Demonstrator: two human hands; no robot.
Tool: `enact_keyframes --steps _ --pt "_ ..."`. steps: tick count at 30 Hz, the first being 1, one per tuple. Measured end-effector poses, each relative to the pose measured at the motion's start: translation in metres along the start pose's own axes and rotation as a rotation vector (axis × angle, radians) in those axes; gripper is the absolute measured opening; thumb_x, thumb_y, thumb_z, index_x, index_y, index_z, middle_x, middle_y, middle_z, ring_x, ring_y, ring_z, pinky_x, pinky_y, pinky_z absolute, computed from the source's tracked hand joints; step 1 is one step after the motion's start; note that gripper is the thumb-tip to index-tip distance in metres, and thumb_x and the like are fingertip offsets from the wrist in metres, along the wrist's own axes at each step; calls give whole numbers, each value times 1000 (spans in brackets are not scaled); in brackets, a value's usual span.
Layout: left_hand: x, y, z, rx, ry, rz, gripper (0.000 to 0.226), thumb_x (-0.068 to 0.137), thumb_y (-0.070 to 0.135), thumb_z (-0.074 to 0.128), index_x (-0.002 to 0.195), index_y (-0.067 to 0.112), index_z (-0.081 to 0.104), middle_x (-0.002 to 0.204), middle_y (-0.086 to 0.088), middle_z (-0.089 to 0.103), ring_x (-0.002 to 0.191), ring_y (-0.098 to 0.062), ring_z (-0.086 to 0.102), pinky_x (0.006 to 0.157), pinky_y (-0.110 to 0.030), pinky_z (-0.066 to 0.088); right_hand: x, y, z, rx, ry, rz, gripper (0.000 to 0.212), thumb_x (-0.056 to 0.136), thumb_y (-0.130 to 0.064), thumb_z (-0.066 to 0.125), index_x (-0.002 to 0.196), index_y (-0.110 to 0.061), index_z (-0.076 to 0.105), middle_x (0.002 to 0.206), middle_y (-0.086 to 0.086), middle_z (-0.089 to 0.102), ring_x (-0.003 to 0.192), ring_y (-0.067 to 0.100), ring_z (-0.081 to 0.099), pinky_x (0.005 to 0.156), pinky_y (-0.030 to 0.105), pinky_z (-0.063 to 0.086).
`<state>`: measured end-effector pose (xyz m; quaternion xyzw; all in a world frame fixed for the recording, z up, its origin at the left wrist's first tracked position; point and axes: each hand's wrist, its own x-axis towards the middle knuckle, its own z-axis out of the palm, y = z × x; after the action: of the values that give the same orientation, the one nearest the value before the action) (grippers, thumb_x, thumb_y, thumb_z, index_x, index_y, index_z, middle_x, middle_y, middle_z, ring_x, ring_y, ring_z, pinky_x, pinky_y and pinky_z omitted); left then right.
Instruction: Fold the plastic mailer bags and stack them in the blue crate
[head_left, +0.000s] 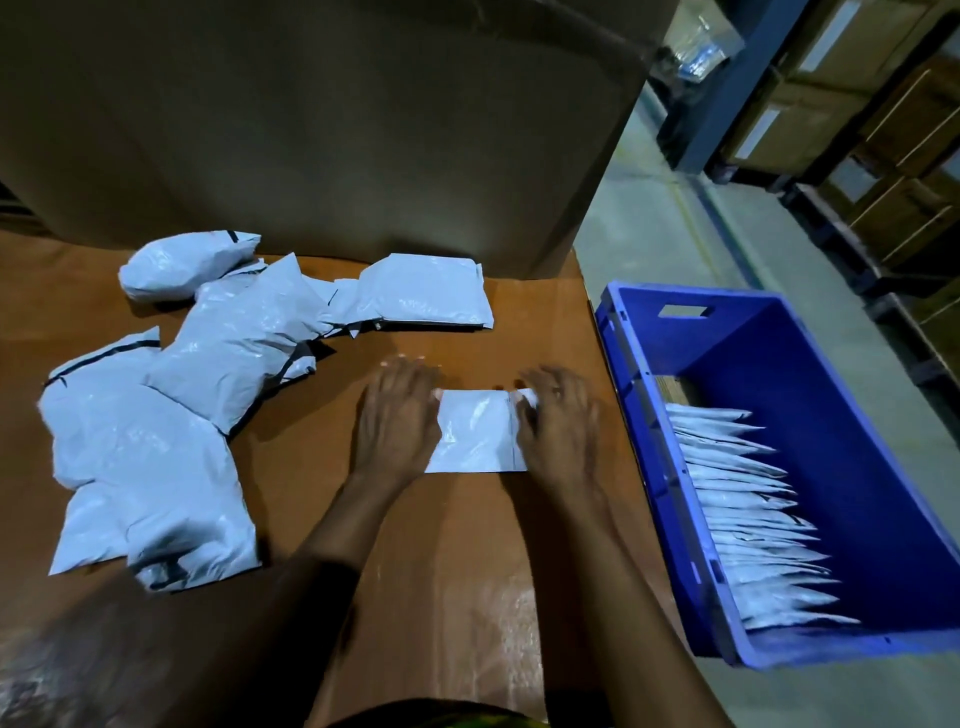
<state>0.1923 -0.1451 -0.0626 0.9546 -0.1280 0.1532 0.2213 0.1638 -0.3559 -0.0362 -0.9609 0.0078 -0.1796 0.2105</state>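
The mailer bag (475, 434) being folded lies flat on the table (467, 571), just left of the blue crate (621, 364) and short of the table edge that runs along the crate's near wall. The left hand (397, 415) rests on the end of the bag farther from the crate, fingers straight and spread, pressing the film down. The right hand (558, 431) covers the end nearer the crate, where a crease already shows. A scrap of white peeks out between thumb and forefinger, but the blur means I cannot tell whether that is a pinch or only a flat press.

The likeliest trouble is the film itself. It looks slick and springy (glossy highlights across it), so if either hand lifts before the crease is rubbed in, the flap may open again. Uneven pressure could also skew the fold, making a packet that sits badly with the others.

Inside the crate, the folded bags (748, 514) stand in a leaning row against its left wall. A loose or puffy packet dropped in carelessly could slide down the row or knock it flat.

Well left of the crate, beyond both hands, the unfolded bags (208, 364) lie in a heap. A careless sweep of the left arm could drag one across the work.
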Motion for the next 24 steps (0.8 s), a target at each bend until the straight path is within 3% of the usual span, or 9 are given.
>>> enact_keyframes --steps 3,6,10,18,22,24 --pt "-16 16 6 -9 -60 26 54 110 30 27 159 11 37 169 -11 27 159 -28 15 130 -45 13 -12 -29 19 33 -88 -266 37 104 -21 55 140 -19 62 153 4 53 147 25 41 120 42 29" --pt "-35 11 16 94 -129 -22 60 110 34 22 165 11 16 174 -8 8 161 -24 -2 130 -47 7 -22 -32 40 -29 -194 -304 44 109 -24 44 152 -20 51 164 1 41 158 22 23 129 43 17" --pt "-43 9 15 166 -113 8 62 109 35 26 166 13 13 174 -8 6 161 -25 -2 128 -53 11 -30 -29 39 -96 -204 -310 48 113 -31 33 160 -24 39 171 -2 26 162 18 6 131 46 7" --pt "-37 7 20 159 -139 -2 64 107 34 29 165 12 18 173 -9 10 161 -28 0 128 -55 12 -22 -23 43 -114 -292 -313 51 112 -35 31 162 -25 34 173 -3 20 162 17 -1 129 50 10" --pt "-41 4 21 177 -154 15 62 109 40 20 166 15 15 174 -9 7 161 -27 -2 128 -55 8 -31 -16 14 87 -241 -276 50 110 -39 50 158 -29 43 173 -5 18 162 16 0 130 49 1" --pt "-40 2 23 186 -157 10 62 110 42 19 166 16 14 174 -7 5 161 -26 -4 129 -54 5 -46 -4 -4 40 -194 -205 48 111 -42 46 158 -36 41 174 -9 14 161 15 -1 129 48 -3"
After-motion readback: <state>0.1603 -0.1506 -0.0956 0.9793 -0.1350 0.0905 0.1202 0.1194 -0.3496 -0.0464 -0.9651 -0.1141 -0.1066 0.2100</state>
